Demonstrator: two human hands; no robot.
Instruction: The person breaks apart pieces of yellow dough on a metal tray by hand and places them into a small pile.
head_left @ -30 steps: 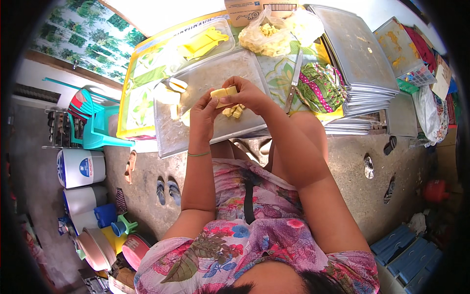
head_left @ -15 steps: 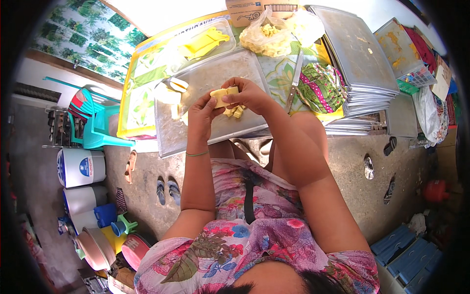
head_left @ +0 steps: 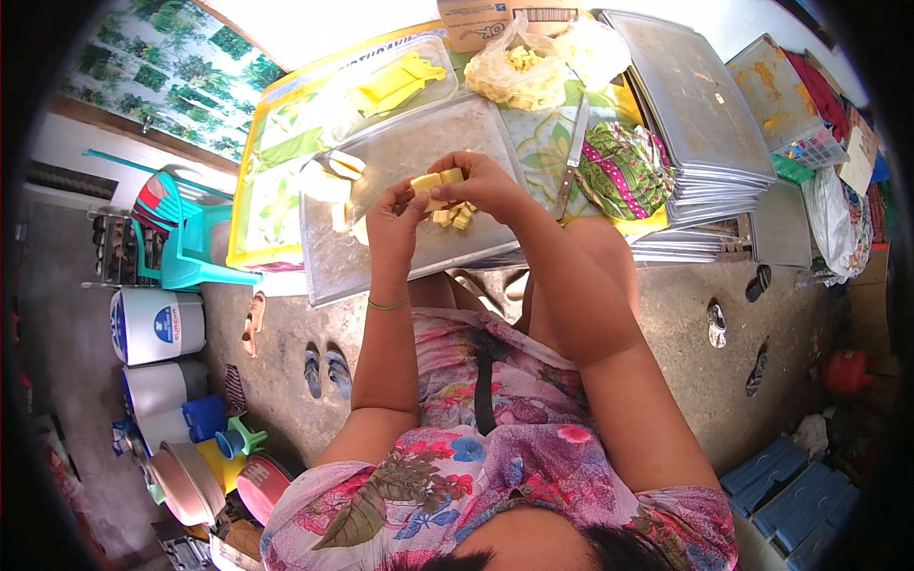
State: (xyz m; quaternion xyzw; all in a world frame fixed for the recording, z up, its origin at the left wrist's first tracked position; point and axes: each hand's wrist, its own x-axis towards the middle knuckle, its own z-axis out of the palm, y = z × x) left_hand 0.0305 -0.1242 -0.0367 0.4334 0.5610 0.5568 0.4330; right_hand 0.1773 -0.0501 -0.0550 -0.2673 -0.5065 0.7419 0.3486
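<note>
Both my hands are raised over a grey metal tray [head_left: 447,128] that reaches over my lap. My left hand [head_left: 393,207] is closed, pinching a pale yellow doughy block [head_left: 426,183] between thumb and fingers. My right hand [head_left: 484,181] is also closed, gripping a smaller pale yellow piece [head_left: 451,176] against that block; whether the two are joined I cannot tell. Small yellow cut pieces [head_left: 457,217] lie on the tray just beneath my right hand. Larger pale chunks [head_left: 346,166] sit at its left side, bright with glare.
Right of the tray lies a long knife [head_left: 574,157], beside a green patterned cloth bundle [head_left: 624,171]. A plastic bag of yellow cubes [head_left: 519,76] and a clear tub [head_left: 452,81] with yellow contents stand behind. Metal trays [head_left: 705,95] are stacked at right; a teal chair [head_left: 195,238] stands left.
My hands have shifted slightly, and the block between them has tilted a little. The tray and the things around it have stayed in place.
</note>
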